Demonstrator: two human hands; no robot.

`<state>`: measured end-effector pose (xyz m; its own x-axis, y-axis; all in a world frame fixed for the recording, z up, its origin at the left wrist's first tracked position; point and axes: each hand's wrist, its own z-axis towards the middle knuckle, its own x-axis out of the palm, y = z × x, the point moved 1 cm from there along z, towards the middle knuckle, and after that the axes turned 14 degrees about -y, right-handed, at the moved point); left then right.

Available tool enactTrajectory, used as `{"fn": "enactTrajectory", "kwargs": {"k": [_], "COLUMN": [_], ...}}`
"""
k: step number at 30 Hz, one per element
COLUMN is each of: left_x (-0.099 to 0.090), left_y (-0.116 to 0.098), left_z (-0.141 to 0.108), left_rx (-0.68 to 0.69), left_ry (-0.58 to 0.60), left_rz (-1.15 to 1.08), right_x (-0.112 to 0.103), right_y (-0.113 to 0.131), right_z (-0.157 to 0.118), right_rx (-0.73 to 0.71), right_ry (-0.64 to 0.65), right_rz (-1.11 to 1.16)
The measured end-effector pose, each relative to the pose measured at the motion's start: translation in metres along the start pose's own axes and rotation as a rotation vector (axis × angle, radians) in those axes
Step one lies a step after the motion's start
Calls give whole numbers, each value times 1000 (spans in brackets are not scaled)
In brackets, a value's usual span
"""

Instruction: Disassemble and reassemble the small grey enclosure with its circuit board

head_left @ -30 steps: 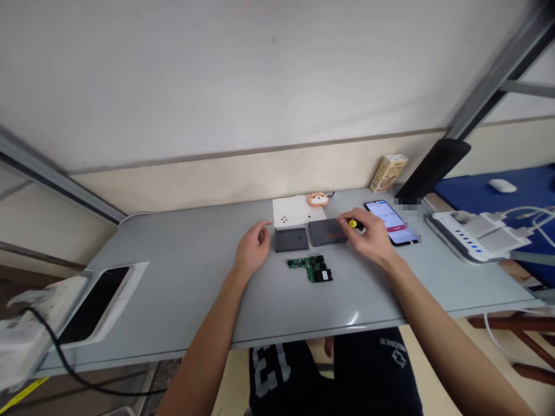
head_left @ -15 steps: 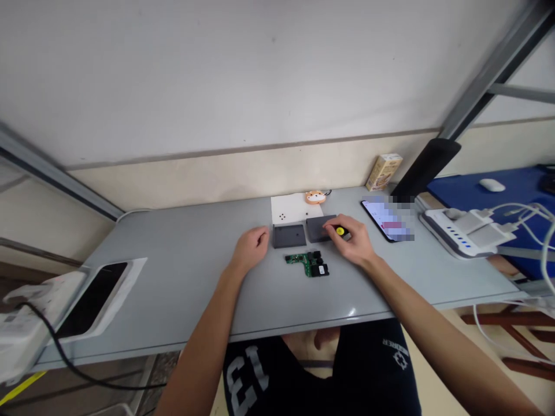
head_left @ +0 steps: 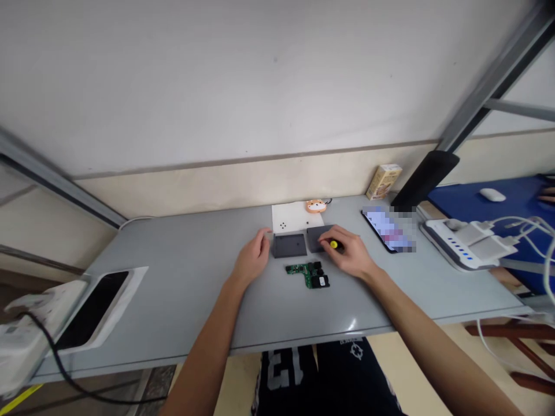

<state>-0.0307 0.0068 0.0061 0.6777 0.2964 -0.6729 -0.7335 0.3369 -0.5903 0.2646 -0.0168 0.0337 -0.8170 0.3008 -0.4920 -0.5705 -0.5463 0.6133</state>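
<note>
My left hand rests on the grey table with its thumb and fingers apart, just left of a dark grey tray-like case half; nothing is in it. My right hand is closed around a small tool with a yellow end, over the right part of a second dark grey case piece. In front of both pieces lies a green circuit board with black components. Behind them is a white sheet with several tiny dark screws on it.
An orange and white animal-faced case sits on the sheet's back edge. Rightward are a lit phone, a small carton, a black cylinder and a charging station. A dark phone lies far left.
My left hand's fingers have opened out from a loosely curled pose. My right hand has shifted slightly left over the case piece with the tool. The whole view has tilted a little upward.
</note>
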Motion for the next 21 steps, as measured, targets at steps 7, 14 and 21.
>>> {"fn": "enactTrajectory", "kwargs": {"k": [7,14,21], "left_x": [9,12,11], "left_y": [5,10,9], "left_z": [1,1,2], "left_rx": [87,113,109], "left_ry": [-70,-84,-84], "left_rz": [68,89,75], "right_x": [-10,-6,-3], "right_y": [16,32,30], "right_z": [-29,-64,-62], "right_rx": [-142,-205,-144], "right_ry": [174,344,374], "right_rz": [-103,-184,-199]}}
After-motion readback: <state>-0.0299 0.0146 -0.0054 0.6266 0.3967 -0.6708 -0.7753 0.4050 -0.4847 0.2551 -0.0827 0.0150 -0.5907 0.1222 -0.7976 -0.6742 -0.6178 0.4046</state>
